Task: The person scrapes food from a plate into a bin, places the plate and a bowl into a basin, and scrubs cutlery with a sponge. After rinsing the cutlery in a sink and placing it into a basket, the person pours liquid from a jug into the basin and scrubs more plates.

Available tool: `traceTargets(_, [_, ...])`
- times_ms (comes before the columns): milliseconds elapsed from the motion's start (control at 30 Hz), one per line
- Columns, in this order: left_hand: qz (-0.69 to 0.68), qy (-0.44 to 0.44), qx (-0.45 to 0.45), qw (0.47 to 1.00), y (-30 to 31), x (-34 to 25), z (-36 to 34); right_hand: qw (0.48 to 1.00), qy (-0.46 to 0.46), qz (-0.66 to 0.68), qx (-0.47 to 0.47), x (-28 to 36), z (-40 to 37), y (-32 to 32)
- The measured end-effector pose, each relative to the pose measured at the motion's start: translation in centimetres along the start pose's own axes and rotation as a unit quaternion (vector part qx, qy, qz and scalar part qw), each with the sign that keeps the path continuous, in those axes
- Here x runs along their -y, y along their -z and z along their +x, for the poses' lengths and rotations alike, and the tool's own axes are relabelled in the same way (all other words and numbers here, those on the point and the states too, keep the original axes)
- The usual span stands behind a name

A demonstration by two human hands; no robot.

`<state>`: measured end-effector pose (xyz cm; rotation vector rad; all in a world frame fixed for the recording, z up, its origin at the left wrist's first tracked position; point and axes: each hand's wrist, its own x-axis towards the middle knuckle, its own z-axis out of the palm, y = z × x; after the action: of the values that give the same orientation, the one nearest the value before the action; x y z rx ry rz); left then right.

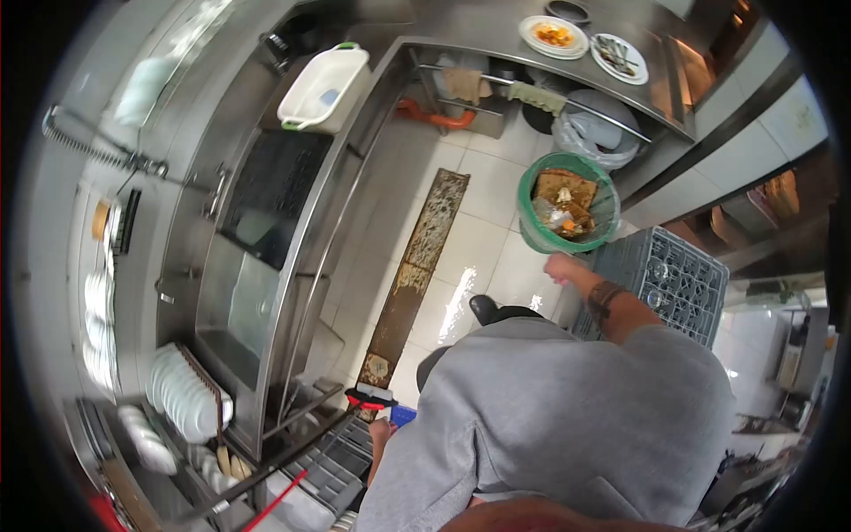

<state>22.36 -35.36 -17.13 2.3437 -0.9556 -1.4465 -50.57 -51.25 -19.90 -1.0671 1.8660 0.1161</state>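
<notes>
My right hand (560, 268) hangs just below the rim of the green-lined bin (530, 220), its fingers curled and nothing visible in them. Brown cardboard and food waste (565, 197) lie in that bin. Low on my other side, my left hand (381, 432) is beside a blue object (403, 415) and just under a red and black tool (370, 398). Its fingers are small and partly hidden, so any grip is unclear. A long, dirty drain channel (412, 275) runs along the wet tiled floor between the hands and the sink counter.
Grey glass racks (678, 282) stand stacked right of my right arm. A steel sink counter (306, 239) runs along the left, bearing a white tub (324, 87). Stacked plates (182, 395) stand lower left. Used plates (553, 37) sit on the far counter. Dish racks (341, 465) lie below.
</notes>
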Motion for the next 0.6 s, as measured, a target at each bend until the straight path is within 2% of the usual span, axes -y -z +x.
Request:
traceTargets(33, [0.025,-0.012,0.014,1.0,-1.2,-2.0,-0.1,0.992,0.09,-0.083,-0.002,-0.2,2.6,0.0])
traceTargets(100, [0.069,-0.045,0.045,0.996,-3.8,-5.8,0.2,0.921,0.254,-0.285,-0.075,3.2,7.2,0.9])
traceTargets(133, [0.09,-0.061,0.057,0.992,-5.0,-7.7,0.6,0.942,0.245,-0.214,-0.083,6.5,8.6,1.8])
traceTargets(167, [0.111,-0.077,0.069,0.988,-5.9,-9.7,1.1,0.861,0.384,-0.306,-0.131,9.0,10.0,2.8])
traceTargets(200, [0.126,-0.089,0.079,0.985,-6.6,-11.9,1.9,0.895,0.373,-0.166,-0.18,11.8,11.5,2.8])
traceTargets(267, [0.154,-0.112,0.098,0.977,-7.6,-16.3,3.8,0.906,0.395,-0.045,-0.145,16.0,14.3,4.8])
traceTargets(300, [0.168,-0.122,0.105,0.973,-7.5,-18.3,4.9,0.912,0.389,-0.058,-0.117,18.2,13.3,7.3])
traceTargets(333, [0.18,-0.132,0.109,0.969,-7.2,-20.4,6.2,0.948,0.31,0.051,-0.054,19.7,11.8,9.9])
traceTargets(367, [0.195,-0.139,0.112,0.964,-6.5,-23.0,7.7,0.961,0.226,0.16,0.01,20.9,10.7,12.4])
traceTargets(433, [0.221,-0.161,0.115,0.955,-5.1,-29.1,10.5,0.939,0.317,0.12,-0.055,19.4,15.4,15.3])
traceTargets(467, [0.232,-0.172,0.117,0.95,-4.0,-32.5,12.3,0.936,0.324,0.065,-0.121,18.1,17.8,17.1])
traceTargets(533, [0.213,-0.198,0.143,0.946,-3.1,-39.4,17.1,0.937,0.227,0.198,-0.175,15.1,19.0,21.2])
traceTargets(567, [0.091,-0.171,0.221,0.956,-2.4,-40.5,22.9,0.921,0.192,0.294,-0.168,13.6,18.8,23.5])
traceTargets(600, [0.209,-0.245,0.278,0.905,-2.4,-44.6,26.1,0.895,0.156,0.387,-0.157,12.0,18.3,25.8])
